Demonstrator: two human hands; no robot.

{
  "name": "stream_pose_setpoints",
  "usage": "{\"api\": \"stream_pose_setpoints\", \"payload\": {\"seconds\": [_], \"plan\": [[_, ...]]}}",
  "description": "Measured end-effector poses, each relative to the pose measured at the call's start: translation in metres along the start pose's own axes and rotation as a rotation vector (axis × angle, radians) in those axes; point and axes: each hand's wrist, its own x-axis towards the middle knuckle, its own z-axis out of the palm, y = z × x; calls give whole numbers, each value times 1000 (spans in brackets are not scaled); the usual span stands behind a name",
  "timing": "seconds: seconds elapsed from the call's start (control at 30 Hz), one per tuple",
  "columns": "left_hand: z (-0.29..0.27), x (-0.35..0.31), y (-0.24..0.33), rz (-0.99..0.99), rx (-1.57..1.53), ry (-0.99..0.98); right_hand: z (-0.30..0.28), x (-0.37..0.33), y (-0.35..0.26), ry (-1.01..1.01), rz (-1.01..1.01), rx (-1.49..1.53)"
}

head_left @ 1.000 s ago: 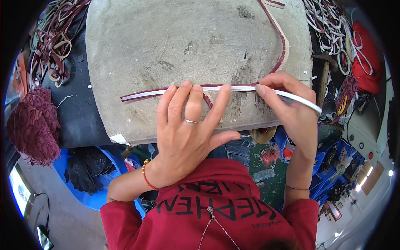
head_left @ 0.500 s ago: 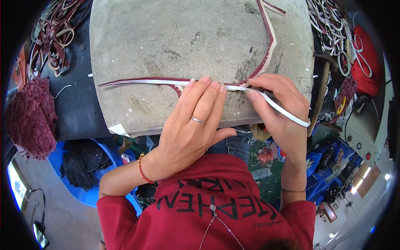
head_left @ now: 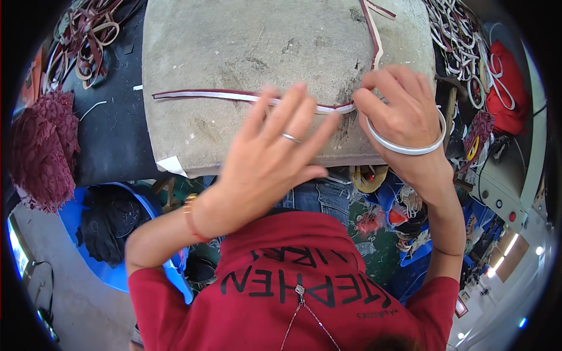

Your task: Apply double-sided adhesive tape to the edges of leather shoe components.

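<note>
A narrow maroon leather strip (head_left: 374,29) with a pale edge bends across the worn grey work block (head_left: 281,52). Along its near leg, a white tape (head_left: 205,95) lies on the strip. My left hand (head_left: 269,149) hovers at that leg, fingers spread and slightly blurred, hiding part of the strip. My right hand (head_left: 404,114) is closed, thumb and fingers pinched on the white tape at the strip's bend. The tape's free length loops over the back of my right wrist. My right fingers cover some of the bend.
Tangled maroon and tan strips (head_left: 96,41) lie at far left, above a maroon fabric bundle (head_left: 47,146). White strips (head_left: 462,47) and a red cloth (head_left: 503,82) are at right. A blue tub (head_left: 111,269) with dark material stands below left. A white scrap (head_left: 172,166) sits on the block's near corner.
My left hand has lifted its flat fingers and spread them. The right fingers have closed at the bend, and the tape now loops over the wrist. The strip's near leg has shifted away from me.
</note>
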Motion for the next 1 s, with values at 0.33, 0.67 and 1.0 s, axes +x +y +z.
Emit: {"api": "stream_pose_setpoints", "payload": {"seconds": [0.33, 0.67, 1.0], "plan": [[5, -33, 18, -100, 2, 65, 16, -39, -72, 225, 654, 632], [12, -28, 22, -124, 79, 89, 0, -32, -34, 46, 625, 722], [4, -19, 22, -80, -171, 146, 23, -23, -64, 189, 358, 413]]}}
